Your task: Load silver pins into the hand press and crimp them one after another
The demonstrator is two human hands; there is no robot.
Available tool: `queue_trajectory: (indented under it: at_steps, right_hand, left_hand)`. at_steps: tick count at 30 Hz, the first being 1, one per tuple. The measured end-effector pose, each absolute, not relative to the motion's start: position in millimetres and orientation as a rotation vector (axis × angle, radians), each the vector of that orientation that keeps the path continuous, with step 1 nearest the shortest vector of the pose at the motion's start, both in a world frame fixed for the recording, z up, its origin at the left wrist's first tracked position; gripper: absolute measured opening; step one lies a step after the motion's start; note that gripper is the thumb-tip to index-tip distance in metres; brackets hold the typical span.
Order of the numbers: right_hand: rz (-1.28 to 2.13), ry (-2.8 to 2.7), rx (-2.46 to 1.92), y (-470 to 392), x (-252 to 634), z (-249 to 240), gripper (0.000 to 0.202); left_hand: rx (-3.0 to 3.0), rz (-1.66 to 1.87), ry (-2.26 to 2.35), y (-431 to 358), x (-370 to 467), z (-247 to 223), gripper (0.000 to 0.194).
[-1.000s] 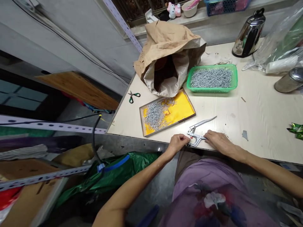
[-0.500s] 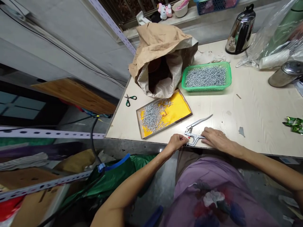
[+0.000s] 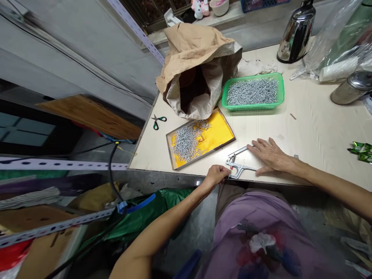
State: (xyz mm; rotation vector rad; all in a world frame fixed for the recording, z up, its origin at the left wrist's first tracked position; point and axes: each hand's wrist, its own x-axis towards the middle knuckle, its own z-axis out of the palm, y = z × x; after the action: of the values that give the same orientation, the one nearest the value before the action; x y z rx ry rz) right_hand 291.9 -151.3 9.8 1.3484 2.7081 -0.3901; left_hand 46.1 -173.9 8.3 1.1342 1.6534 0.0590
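My left hand [image 3: 216, 175] is closed in a pinch at the jaw end of silver hand pliers [image 3: 238, 168]; whatever is between its fingertips is too small to make out. The pliers lie at the table's front edge, handles apart, with a spring between them and a small red spot near the jaws. My right hand [image 3: 271, 157] is open and spread beside the handles. Its fingertips touch the upper handle and its thumb is at the end of the lower one. Behind the pliers, a shallow tray [image 3: 222, 146] with a yellow bottom holds many small metal pins [image 3: 186, 143].
A green basket [image 3: 252, 106] full of similar metal pieces stands behind, beside an open brown paper sack [image 3: 197, 46]. Green-handled scissors [image 3: 157, 123] lie at the left. A kettle [image 3: 296, 33], a metal canister [image 3: 351, 87] and a green wrapper [image 3: 360, 151] are on the right.
My right hand has moved up from the lower handle and spread its fingers toward the upper handle, which has swung slightly downward. My left hand stays at the jaws.
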Motion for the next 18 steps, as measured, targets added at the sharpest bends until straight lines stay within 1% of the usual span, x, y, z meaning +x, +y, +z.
queue_trajectory:
  at_steps: [5,10,13,15,18]
  right_hand:
    - [-0.417,2.725,1.381,-158,292,16,0.089]
    - [-0.420,2.798,1.385,-165,294,19,0.075]
    - [-0.449,2.824,1.378,-168,294,21,0.067]
    - [-0.474,2.836,1.373,-170,293,20,0.062]
    - [-0.504,2.849,1.373,-172,292,16,0.061]
  left_hand:
    - [1.144,0.065,1.639,-175,44,4,0.023]
    - [1.161,0.071,1.646,-176,44,1,0.020]
    - [1.226,0.047,1.667,-178,43,3,0.023]
    - [1.398,0.036,1.703,-182,43,7,0.023]
    - [1.859,0.128,1.716,-188,50,12,0.014]
